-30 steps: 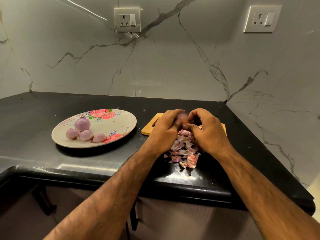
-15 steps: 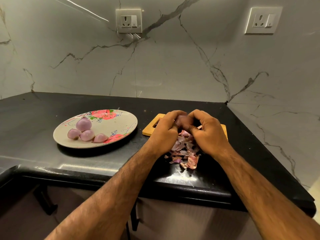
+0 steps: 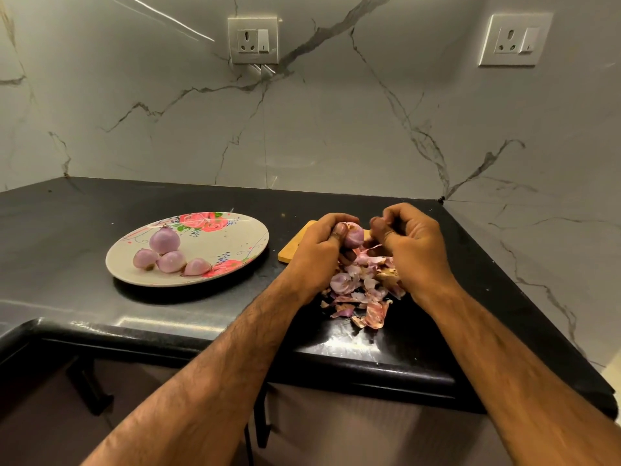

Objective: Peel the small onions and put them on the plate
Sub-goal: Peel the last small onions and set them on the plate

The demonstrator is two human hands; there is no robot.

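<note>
Starting at the left of the black table (image 3: pixel 67 230), we see the flowered plate (image 3: pixel 235 260) with four peeled onions (image 3: pixel 164 240) grouped on its left part. To its right a wooden board (image 3: pixel 291 252) peeks out behind our left hand (image 3: pixel 319 245), whose fingers and thumb are curled tight round a small onion (image 3: pixel 353 234) held above the table. Lower down, between both wrists, lies a heap of peels (image 3: pixel 364 289). Our right hand (image 3: pixel 415 243) sits just beside the onion, fingers curled; whether it pinches a strip of skin we cannot tell.
</note>
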